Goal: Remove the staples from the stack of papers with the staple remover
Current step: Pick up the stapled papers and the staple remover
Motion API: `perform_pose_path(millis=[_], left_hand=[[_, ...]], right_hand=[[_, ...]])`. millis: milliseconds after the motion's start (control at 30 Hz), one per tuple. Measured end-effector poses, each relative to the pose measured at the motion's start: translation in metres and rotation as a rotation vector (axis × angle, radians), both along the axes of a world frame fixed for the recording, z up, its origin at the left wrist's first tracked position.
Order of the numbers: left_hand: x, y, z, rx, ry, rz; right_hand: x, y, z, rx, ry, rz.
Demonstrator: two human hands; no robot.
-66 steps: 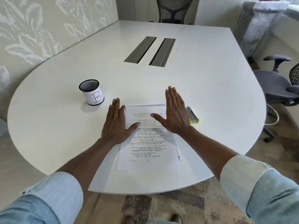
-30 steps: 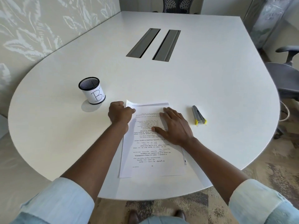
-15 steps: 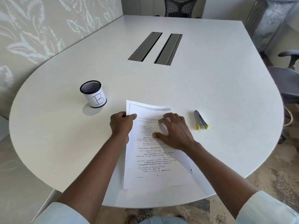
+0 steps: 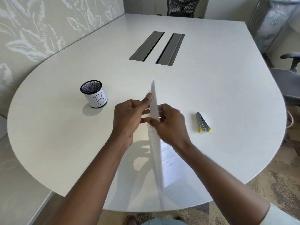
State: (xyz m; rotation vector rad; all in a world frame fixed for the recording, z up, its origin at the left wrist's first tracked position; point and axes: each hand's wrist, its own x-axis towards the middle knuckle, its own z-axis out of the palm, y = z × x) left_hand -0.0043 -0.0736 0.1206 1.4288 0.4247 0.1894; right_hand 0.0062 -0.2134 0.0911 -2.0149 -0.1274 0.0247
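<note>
The stack of papers [image 4: 155,153] stands lifted on edge above the white table [image 4: 211,88], nearly edge-on to me, its printed face turned to the right. My left hand [image 4: 129,117] grips its left side near the top, thumb up along the sheet. My right hand [image 4: 168,124] pinches the right side at about the same height. The staple remover [image 4: 202,122], grey metal with yellow tips, lies flat on the table to the right of my right hand, untouched. No staple is visible from this angle.
A black mesh cup [image 4: 94,95] with a white label marked "B" stands left of my hands. Two dark cable slots [image 4: 157,47] sit mid-table. Office chairs stand at the far end [image 4: 183,5] and at the right [image 4: 285,85]. The patterned wall borders the left.
The papers lay flat under both hands; my left hand curled on the top-left corner, then both hands raised the stack off the table and turned it upright. The staple remover has not moved.
</note>
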Motion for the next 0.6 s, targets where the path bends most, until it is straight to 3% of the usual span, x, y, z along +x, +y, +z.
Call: perform_pose_path(millis=[100,200,300,400,467,600], left_hand=[[-0.004,0.007,-0.004,0.132,0.004,0.110],[-0.004,0.022,-0.017,0.217,0.082,0.131],[-0.010,0.030,-0.025,0.002,0.101,0.012],[-0.027,0.033,-0.023,-0.356,0.060,-0.202],[-0.037,0.032,-0.022,-0.460,0.099,-0.212],[-0.040,0.040,-0.048,-0.147,0.122,-0.010]], right_hand=[[0.001,-0.017,0.031,0.243,0.064,-0.045],[-0.001,-0.037,0.065,0.644,0.288,0.075],[0.003,-0.057,0.080,0.882,0.451,0.241],[0.014,-0.068,0.073,0.872,0.466,0.246],[0.025,-0.072,0.056,0.812,0.445,0.203],[0.043,-0.078,0.006,0.502,0.410,0.095]])
